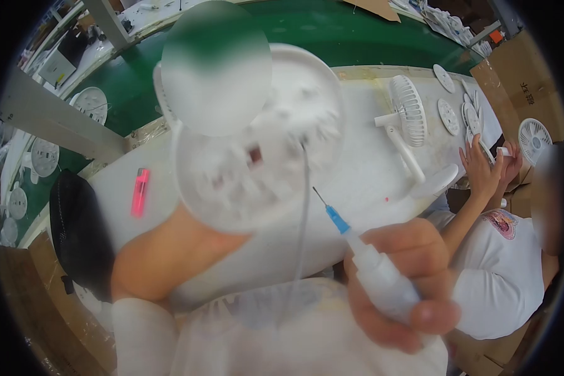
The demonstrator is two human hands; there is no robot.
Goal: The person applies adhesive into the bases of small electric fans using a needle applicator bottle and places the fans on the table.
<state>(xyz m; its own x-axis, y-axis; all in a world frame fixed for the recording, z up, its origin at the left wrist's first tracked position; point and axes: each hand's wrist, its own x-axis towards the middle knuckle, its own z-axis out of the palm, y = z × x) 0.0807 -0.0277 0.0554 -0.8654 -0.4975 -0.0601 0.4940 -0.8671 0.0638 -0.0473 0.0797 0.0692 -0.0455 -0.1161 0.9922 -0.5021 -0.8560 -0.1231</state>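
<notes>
Below and right of the round white plastic base (197, 178), a white plastic squeeze bottle (380, 276) was held in the right hand (413, 276), its thin, blue-ended needle (336, 219) poking out past the grip. The left hand was hidden by the base; its grip couldn't be told.

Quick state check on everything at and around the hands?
Round white housing: raised, inner side facing the camera, blurred.
Cord: hanging from the housing.
Right hand: closed around the bottle.
Bottle: held, needle bare, pointing toward the housing.
White fan: joined to its stand.
Pink marker: lying on the table.
</notes>
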